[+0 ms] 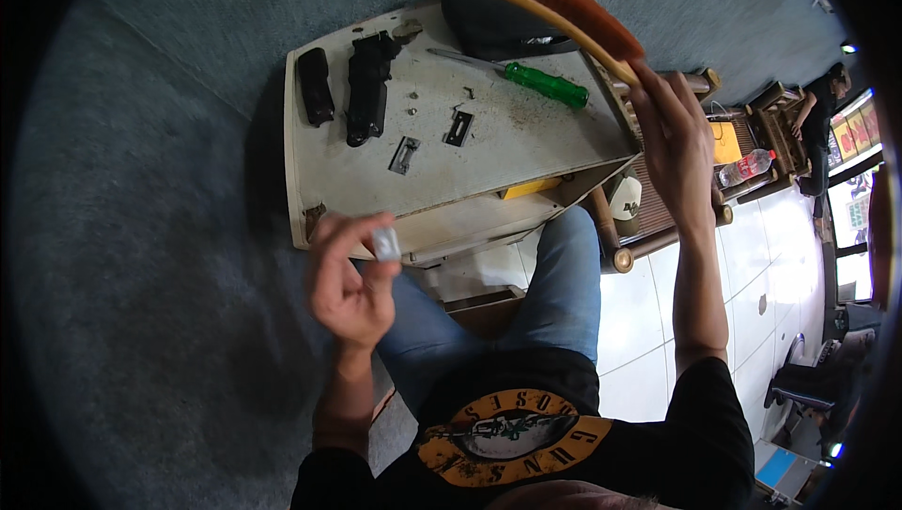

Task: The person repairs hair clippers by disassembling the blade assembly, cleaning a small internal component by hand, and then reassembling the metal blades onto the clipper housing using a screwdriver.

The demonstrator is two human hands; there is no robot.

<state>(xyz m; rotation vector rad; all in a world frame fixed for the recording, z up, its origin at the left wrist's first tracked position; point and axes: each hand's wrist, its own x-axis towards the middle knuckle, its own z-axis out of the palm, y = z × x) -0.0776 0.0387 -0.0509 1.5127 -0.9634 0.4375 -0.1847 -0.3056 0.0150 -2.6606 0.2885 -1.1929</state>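
In my left hand (pixel 349 282), between thumb and fingers, is a small silvery-white piece (pixel 386 245), blurred, its kind unclear. It is held up off the near left edge of the white table (pixel 348 176). My right hand (pixel 675 139) grips the end of a long wooden brush (pixel 564 7) with reddish-brown bristles, raised past the table's right side. On the tabletop lie a black hair clipper body (pixel 367 96), a black casing piece (pixel 316 87), a metal blade plate (pixel 404 156), a darker plate (pixel 458 128), tiny screws (pixel 412 111) and a green-handled screwdriver (pixel 547 85).
A dark bag (pixel 498 26) sits at the table's far edge. Below the top, an open compartment holds something yellow (pixel 532 188). To the right, a bamboo bench (pixel 648 228) bears a cap (pixel 624 202), a bottle (pixel 745 169) and a yellow packet (pixel 724 142). Another person (pixel 823 125) is farther right.
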